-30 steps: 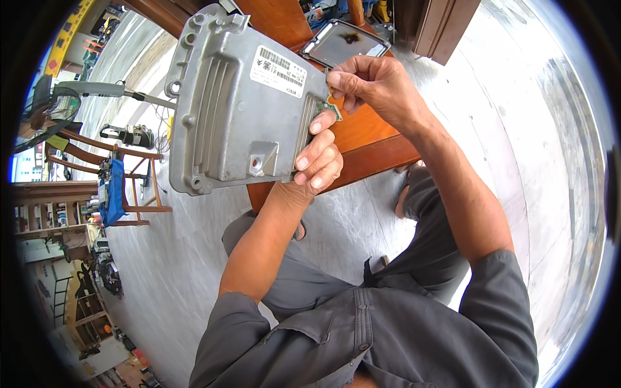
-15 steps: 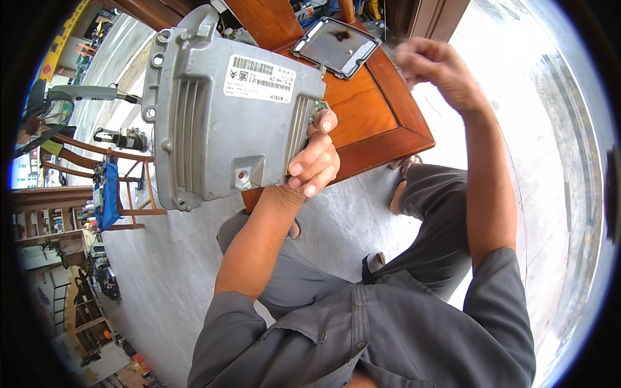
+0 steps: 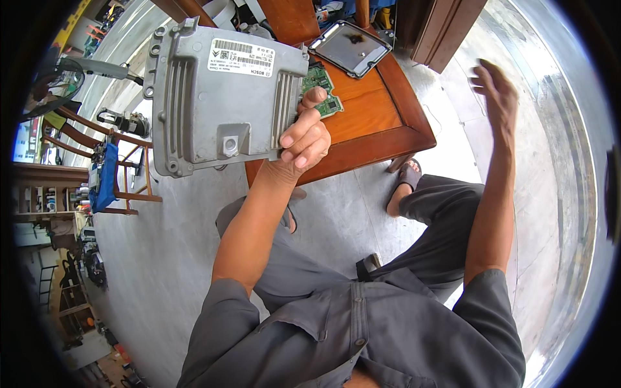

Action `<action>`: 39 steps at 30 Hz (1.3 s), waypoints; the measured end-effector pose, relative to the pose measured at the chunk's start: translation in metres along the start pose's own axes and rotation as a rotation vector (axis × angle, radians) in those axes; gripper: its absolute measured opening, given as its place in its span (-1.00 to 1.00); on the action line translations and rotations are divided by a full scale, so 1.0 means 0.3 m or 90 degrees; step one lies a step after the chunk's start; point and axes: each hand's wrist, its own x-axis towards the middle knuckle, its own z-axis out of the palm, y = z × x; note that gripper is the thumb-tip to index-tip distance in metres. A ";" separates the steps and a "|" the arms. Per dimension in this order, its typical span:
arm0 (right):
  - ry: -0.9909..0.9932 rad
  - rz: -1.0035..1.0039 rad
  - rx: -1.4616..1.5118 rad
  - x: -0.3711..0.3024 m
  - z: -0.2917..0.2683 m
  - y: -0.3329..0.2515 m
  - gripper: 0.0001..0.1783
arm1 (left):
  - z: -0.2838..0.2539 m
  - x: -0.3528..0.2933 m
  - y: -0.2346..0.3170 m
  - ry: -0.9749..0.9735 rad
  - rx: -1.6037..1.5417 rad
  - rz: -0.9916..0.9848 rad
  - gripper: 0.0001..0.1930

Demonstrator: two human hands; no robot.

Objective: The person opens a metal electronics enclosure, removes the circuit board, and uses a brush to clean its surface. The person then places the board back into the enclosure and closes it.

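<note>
My left hand (image 3: 305,141) grips the right edge of a grey metal engine control unit (image 3: 223,107), which is held up at the left with its ribbed, labelled face toward me. A green circuit board (image 3: 318,79) shows past the unit's right edge, close to my fingertips. Whether the board is fixed to the unit or lies behind it, I cannot tell. My right hand (image 3: 497,97) is raised at the right, away from everything, with its fingers stretched out and nothing visible in them. A flat metal cover (image 3: 351,49) with a dark stain rests on the wooden seat (image 3: 372,110).
Left of the unit stand a fan (image 3: 55,84) and a wooden chair (image 3: 129,171) with a blue cloth (image 3: 105,187). Cluttered shelves (image 3: 45,200) line the far left. A brown wooden post (image 3: 433,32) rises behind the seat at the right.
The unit in my left hand has moved slightly left and tilted, and more of the green board shows. My right hand has moved from beside the cover out to the right, its fingers spreading.
</note>
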 end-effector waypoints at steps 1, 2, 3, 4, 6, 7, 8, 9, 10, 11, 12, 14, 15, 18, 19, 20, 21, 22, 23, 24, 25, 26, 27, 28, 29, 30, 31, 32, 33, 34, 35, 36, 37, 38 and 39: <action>-0.104 0.007 0.055 -0.014 0.062 -0.051 -0.53 | -0.003 -0.005 -0.010 0.012 0.009 0.004 -0.37; -0.153 0.006 0.107 -0.037 0.127 -0.105 -0.54 | -0.003 -0.009 -0.017 0.022 0.017 0.010 -0.37; -0.206 0.004 0.160 -0.058 0.195 -0.155 -0.55 | -0.004 -0.015 -0.023 0.032 0.028 0.019 -0.37; -0.257 -0.005 0.219 -0.079 0.242 -0.208 -0.53 | -0.009 -0.016 -0.029 0.036 0.029 0.012 -0.37; -0.338 -0.049 0.298 -0.129 0.322 -0.284 -0.47 | -0.021 -0.013 -0.049 0.038 0.017 -0.013 -0.37; -0.367 -0.083 0.319 -0.154 0.357 -0.305 -0.43 | -0.031 -0.014 -0.059 0.041 0.009 -0.026 -0.36; -0.410 -0.079 0.312 -0.174 0.374 -0.330 -0.39 | -0.040 -0.018 -0.068 0.036 0.001 -0.034 -0.35; -0.454 -0.076 0.305 -0.188 0.388 -0.349 -0.34 | -0.045 -0.022 -0.076 0.036 -0.002 -0.037 -0.34; -0.469 -0.087 0.333 -0.198 0.419 -0.350 -0.33 | -0.048 -0.023 -0.083 0.034 -0.005 -0.040 -0.34; -0.504 -0.064 0.360 -0.203 0.425 -0.348 -0.31 | -0.053 -0.024 -0.089 0.032 -0.007 -0.042 -0.34; -0.507 -0.071 0.356 -0.203 0.434 -0.348 -0.39 | -0.063 -0.021 -0.094 0.014 -0.022 -0.048 -0.34; -0.499 -0.091 0.338 -0.206 0.442 -0.359 -0.51 | -0.068 -0.020 -0.090 0.009 -0.018 -0.059 -0.34; -0.486 -0.104 0.323 -0.210 0.439 -0.364 -0.55 | -0.069 -0.020 -0.089 0.006 -0.015 -0.064 -0.34; -0.472 -0.122 0.269 -0.218 0.422 -0.389 -0.63 | -0.065 -0.024 -0.099 0.025 0.002 -0.073 -0.34; -0.471 -0.125 0.249 -0.219 0.417 -0.395 -0.65 | -0.066 -0.025 -0.103 0.029 0.000 -0.076 -0.35; -0.473 -0.131 0.226 -0.217 0.417 -0.397 -0.67 | -0.068 -0.025 -0.107 0.034 -0.002 -0.078 -0.35; -0.474 -0.137 0.203 -0.214 0.419 -0.397 -0.69 | -0.070 -0.026 -0.111 0.038 -0.003 -0.081 -0.36; -0.474 -0.142 0.180 -0.212 0.418 -0.396 -0.71 | -0.068 -0.025 -0.113 0.041 -0.006 -0.086 -0.37; -0.479 -0.154 0.208 -0.211 0.415 -0.394 -0.72 | -0.062 -0.025 -0.114 0.044 -0.008 -0.092 -0.39; -0.484 -0.167 0.237 -0.211 0.411 -0.392 -0.73 | -0.055 -0.022 -0.117 0.047 -0.011 -0.097 -0.41; -0.488 -0.179 0.265 -0.210 0.408 -0.389 -0.75 | -0.050 -0.021 -0.122 0.049 -0.019 -0.101 -0.43; -0.471 -0.192 0.266 -0.208 0.401 -0.389 -0.76 | -0.043 -0.019 -0.128 0.050 -0.028 -0.106 -0.45; -0.455 -0.206 0.268 -0.205 0.390 -0.388 -0.78 | -0.037 -0.015 -0.132 0.052 -0.037 -0.110 -0.48; -0.439 -0.220 0.270 -0.204 0.383 -0.384 -0.80 | -0.034 -0.008 -0.133 0.041 -0.027 -0.113 -0.53; -0.408 -0.232 0.243 -0.187 0.383 -0.359 -0.80 | -0.036 -0.005 -0.134 0.028 -0.035 -0.107 -0.54; -0.373 -0.226 0.231 -0.168 0.375 -0.338 -0.77 | -0.038 -0.002 -0.134 0.016 -0.043 -0.102 -0.55; -0.338 -0.222 0.218 -0.153 0.361 -0.330 -0.75 | -0.038 0.002 -0.134 0.001 -0.051 -0.096 -0.56; -0.315 -0.201 0.209 -0.145 0.346 -0.325 -0.72 | -0.032 0.004 -0.132 0.004 -0.043 -0.089 -0.58; -0.303 -0.193 0.210 -0.139 0.333 -0.319 -0.73 | -0.020 0.004 -0.131 0.033 -0.037 -0.079 -0.66; -0.291 -0.185 0.211 -0.130 0.322 -0.307 -0.73 | -0.004 0.008 -0.133 0.061 -0.032 -0.070 -0.74; -0.280 -0.179 0.212 -0.121 0.307 -0.294 -0.73 | 0.006 0.006 -0.135 0.089 -0.025 -0.059 -0.80; -0.263 -0.210 0.192 -0.095 0.290 -0.267 -0.74 | 0.000 0.004 -0.130 0.081 -0.018 -0.057 -0.81; -0.237 -0.211 0.206 -0.069 0.272 -0.230 -0.75 | 0.002 0.002 -0.129 0.084 -0.017 -0.054 -0.81; -0.244 -0.201 0.217 -0.045 0.243 -0.206 -0.75 | 0.005 -0.001 -0.125 0.086 -0.016 -0.048 -0.81; -0.250 -0.190 0.229 -0.020 0.209 -0.179 -0.75 | 0.011 -0.005 -0.120 0.088 -0.015 -0.042 -0.81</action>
